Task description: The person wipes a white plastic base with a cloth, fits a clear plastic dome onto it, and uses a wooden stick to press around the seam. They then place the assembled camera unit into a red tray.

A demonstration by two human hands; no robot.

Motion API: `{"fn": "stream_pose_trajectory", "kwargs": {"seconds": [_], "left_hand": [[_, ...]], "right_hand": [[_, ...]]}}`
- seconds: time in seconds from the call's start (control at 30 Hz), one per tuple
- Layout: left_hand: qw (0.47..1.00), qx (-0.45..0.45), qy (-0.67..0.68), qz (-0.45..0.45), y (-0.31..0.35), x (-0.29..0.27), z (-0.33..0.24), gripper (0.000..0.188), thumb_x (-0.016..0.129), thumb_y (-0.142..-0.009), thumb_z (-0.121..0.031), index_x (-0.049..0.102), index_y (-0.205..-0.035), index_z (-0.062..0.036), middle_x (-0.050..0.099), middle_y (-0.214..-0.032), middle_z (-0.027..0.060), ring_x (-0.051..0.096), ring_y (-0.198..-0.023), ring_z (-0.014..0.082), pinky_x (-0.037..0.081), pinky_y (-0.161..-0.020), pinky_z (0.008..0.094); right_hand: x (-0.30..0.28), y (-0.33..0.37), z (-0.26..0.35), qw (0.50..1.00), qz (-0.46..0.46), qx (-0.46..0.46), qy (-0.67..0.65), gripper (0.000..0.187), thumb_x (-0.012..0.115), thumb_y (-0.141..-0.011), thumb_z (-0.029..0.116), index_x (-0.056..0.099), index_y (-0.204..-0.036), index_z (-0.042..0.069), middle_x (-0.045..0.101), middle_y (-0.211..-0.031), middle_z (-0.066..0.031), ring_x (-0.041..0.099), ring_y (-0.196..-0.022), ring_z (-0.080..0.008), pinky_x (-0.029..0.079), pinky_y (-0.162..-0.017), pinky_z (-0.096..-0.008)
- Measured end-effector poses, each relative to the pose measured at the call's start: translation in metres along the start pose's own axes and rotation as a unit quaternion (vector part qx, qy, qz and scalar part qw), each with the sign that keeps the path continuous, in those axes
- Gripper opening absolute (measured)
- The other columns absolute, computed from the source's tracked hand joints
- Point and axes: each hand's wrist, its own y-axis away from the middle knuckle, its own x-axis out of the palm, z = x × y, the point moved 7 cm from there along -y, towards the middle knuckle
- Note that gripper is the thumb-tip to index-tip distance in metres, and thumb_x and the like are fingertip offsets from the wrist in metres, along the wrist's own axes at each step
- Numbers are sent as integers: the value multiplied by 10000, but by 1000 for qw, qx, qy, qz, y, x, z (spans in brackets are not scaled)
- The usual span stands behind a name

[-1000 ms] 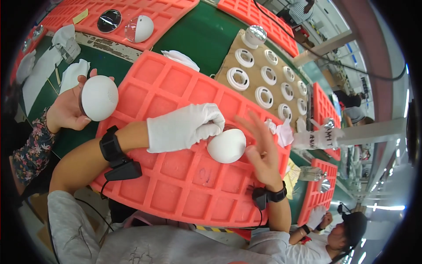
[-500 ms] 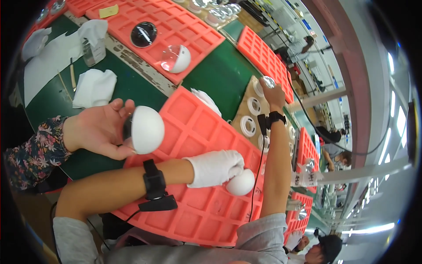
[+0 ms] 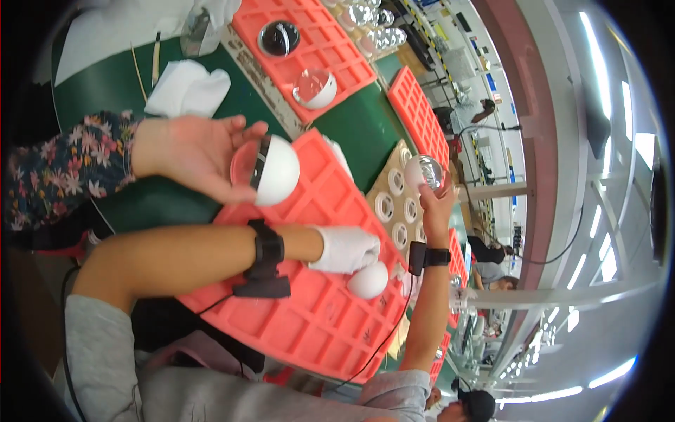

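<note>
- So, the dark marks on the red tray (image 3: 299, 320) are too small to read.
- Left hand (image 3: 346, 251), in a white glove: its grip is curled onto the white ball (image 3: 368, 280), over the right part of the tray. Can't tell if the ball touches the tray.
- Right hand (image 3: 437, 207), bare: its grip is pinching the lower edge of the silver ball (image 3: 425, 171), up by the board (image 3: 380, 188) with the white rings (image 3: 384, 207).
- A co-worker in a floral sleeve (image 3: 67, 165) is in from the left, holding a two-part ball (image 3: 280, 172), half clear and half white, near the tray's left edge.
- In the way: the gloved arm crosses the tray, and a thin black cable (image 3: 385, 337) hangs in front of it.
- Far tray (image 3: 348, 60) has a dark dome (image 3: 278, 38) and a half-white dome (image 3: 316, 88) on it.
- White cloth (image 3: 188, 88), two thin sticks and a jar (image 3: 200, 35) sit on the left.
- Green bench (image 3: 351, 116) underneath, in a big workshop with bright strip lights and people further back.
</note>
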Motion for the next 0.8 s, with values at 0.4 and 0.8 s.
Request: {"fn": "stream_pose_trajectory", "kwargs": {"seconds": [0.4, 0.8], "left_hand": [[918, 59, 391, -13, -12, -14, -15, 627, 370, -1066, -596, 546, -1322, -51, 636, -1264, 96, 629, -1103, 194, 520, -964, 362], [925, 73, 301, -223, 24, -43, -63, 800, 934, -704, -238, 486, -1326, -7, 587, -1208, 115, 598, -1126, 190, 519, -942, 328]], "right_hand": [[8, 128, 103, 987, 83, -55, -130, 753, 725, -715, -26, 468, -1421, 26, 561, -1385, -152, 553, -1307, -254, 454, -1103, -382], [35, 145, 103, 973, 58, -35, -222, 913, 826, -838, 263, 325, -1550, -13, 611, -1298, -105, 610, -1226, -233, 487, -1025, -325]]}}
